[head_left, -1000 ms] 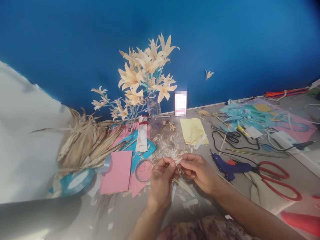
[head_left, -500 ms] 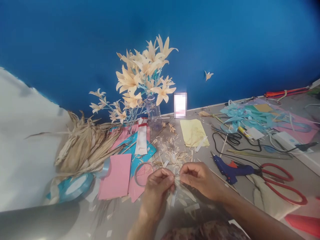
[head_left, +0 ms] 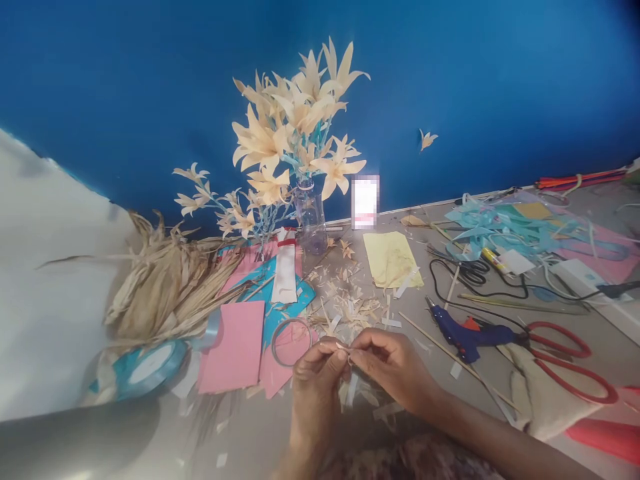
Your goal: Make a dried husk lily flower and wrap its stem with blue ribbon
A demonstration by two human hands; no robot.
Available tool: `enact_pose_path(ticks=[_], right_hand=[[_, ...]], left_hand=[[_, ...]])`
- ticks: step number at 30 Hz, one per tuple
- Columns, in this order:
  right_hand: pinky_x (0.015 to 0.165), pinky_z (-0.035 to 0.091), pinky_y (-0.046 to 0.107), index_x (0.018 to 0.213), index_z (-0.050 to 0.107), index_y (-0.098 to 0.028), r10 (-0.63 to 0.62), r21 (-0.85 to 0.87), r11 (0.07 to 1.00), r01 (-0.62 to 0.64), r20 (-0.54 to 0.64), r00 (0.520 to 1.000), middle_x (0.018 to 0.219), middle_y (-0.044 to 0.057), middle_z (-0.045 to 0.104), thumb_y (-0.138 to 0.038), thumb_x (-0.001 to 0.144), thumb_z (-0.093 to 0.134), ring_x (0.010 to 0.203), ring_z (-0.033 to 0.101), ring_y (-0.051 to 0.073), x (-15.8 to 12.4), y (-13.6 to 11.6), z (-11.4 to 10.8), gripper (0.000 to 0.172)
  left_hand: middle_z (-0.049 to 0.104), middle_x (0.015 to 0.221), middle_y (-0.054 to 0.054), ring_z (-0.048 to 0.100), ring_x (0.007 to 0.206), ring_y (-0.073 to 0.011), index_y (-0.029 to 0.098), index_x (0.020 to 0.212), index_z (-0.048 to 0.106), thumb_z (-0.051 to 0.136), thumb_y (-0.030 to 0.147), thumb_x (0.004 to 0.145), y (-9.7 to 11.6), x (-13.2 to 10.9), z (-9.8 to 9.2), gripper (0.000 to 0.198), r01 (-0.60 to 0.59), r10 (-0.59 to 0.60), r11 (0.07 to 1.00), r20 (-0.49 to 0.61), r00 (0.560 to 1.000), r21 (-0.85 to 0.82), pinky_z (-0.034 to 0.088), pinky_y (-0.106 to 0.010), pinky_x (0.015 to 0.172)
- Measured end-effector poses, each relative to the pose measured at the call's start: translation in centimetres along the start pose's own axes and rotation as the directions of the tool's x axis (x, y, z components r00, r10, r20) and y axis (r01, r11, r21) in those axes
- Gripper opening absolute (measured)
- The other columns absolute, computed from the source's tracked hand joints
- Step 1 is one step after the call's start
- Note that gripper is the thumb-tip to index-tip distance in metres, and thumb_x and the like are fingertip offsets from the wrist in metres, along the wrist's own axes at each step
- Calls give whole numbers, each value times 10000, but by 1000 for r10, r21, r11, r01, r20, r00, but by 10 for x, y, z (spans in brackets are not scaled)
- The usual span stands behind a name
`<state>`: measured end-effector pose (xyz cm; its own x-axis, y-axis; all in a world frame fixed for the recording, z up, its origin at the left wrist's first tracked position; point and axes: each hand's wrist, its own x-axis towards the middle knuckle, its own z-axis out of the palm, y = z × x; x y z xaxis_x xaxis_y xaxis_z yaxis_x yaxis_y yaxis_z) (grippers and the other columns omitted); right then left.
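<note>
My left hand [head_left: 320, 373] and my right hand [head_left: 387, 363] meet fingertip to fingertip above the table, in the lower middle of the head view. Both are closed in a pinch on a small pale piece of husk [head_left: 343, 347], mostly covered by the fingers. Cut husk scraps [head_left: 357, 303] are strewn just beyond the hands. A roll of tape [head_left: 275, 353] lies on pink paper to the left. On the right, a blue glue gun [head_left: 463, 337] rests beside red-handled scissors [head_left: 570, 380].
Cream husk flowers [head_left: 300, 110] stand in a clear bottle [head_left: 311, 223] by the blue wall. A bundle of dried husks [head_left: 160, 280] and a blue ribbon roll [head_left: 155, 370] lie left. Blue ribbons [head_left: 500, 227], a black cord [head_left: 440, 287] and a yellow sheet [head_left: 393, 260] are farther back.
My right hand's fingertips have shifted left and closed against the left ones. Pale strips seen under the right hand earlier are now less visible. The camera view has shifted slightly.
</note>
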<state>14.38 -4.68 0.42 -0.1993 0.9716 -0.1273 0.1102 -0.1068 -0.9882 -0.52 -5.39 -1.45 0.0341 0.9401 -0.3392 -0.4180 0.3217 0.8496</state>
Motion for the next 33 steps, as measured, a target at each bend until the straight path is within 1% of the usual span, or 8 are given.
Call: enact_pose_path(ticks=[3, 7, 12, 17, 21, 24, 28, 33], right_hand=[[616, 392, 273, 748, 680, -204, -99, -380, 920, 99, 17, 995, 721, 24, 680, -271, 896, 630, 651, 576, 163, 6, 4, -9, 169], [690, 378, 288, 886, 689, -197, -138, -776, 622, 102, 20, 990, 896, 59, 696, -216, 953, 560, 821, 629, 200, 24, 10, -22, 147], [681, 369, 289, 977, 677, -198, -63, -901, 425, 91, 72, 995, 989, 80, 683, -285, 947, 618, 901, 640, 225, 44, 15, -23, 110], [685, 370, 280, 923, 687, -188, -74, -889, 449, 84, 57, 996, 947, 89, 683, -248, 1000, 513, 888, 627, 214, 49, 23, -20, 199], [676, 381, 281, 854, 676, -193, -113, -589, 807, 41, -86, 990, 811, 35, 642, -265, 948, 571, 759, 572, 178, 46, 20, -26, 158], [515, 290, 243, 789, 649, -189, 115, 34, 993, -113, -64, 991, 618, -33, 496, -420, 866, 687, 537, 397, 111, 41, 12, -31, 247], [454, 108, 205, 721, 606, -164, 260, 598, 742, -302, 158, 953, 640, -49, 479, -429, 699, 858, 482, 218, 41, 29, 3, -31, 367], [450, 100, 195, 717, 613, -148, 238, 692, 651, -312, 205, 950, 636, -44, 499, -370, 674, 894, 477, 222, 27, 15, 0, -25, 361]], left_hand=[[553, 602, 23, 479, 602, -116, 176, 680, 642, 815, 360, 746, 4, 0, -1, 261, 44, -44, 997, 7, 999, -63, 391, -239, 604], [558, 598, 23, 480, 593, -113, 181, 714, 611, 782, 341, 784, 6, 4, -5, 245, 82, -83, 990, -4, 997, -116, 379, -230, 593], [561, 594, 22, 468, 570, -104, 175, 710, 585, 781, 331, 783, 7, 8, -8, 261, 108, -109, 987, -2, 994, -121, 368, -222, 571], [563, 589, 22, 476, 558, -99, 170, 709, 581, 799, 341, 764, 9, 10, -10, 283, 133, -136, 983, -8, 991, -127, 373, -218, 563], [560, 592, 21, 478, 563, -98, 167, 703, 579, 805, 323, 759, 10, 14, -9, 281, 137, -138, 978, 4, 990, -159, 379, -215, 558], [553, 600, 24, 487, 576, -98, 168, 712, 588, 823, 324, 741, 13, 14, -4, 284, 119, -121, 978, 1, 993, -172, 388, -208, 557], [576, 666, 13, 518, 611, -101, 161, 741, 613, 859, 324, 695, 20, 12, 8, 299, 110, -115, 977, -15, 993, -184, 418, -210, 557], [585, 654, 13, 531, 592, -97, 158, 713, 606, 872, 313, 672, 22, 6, 21, 311, 151, -147, 970, 37, 988, -192, 432, -207, 545]])
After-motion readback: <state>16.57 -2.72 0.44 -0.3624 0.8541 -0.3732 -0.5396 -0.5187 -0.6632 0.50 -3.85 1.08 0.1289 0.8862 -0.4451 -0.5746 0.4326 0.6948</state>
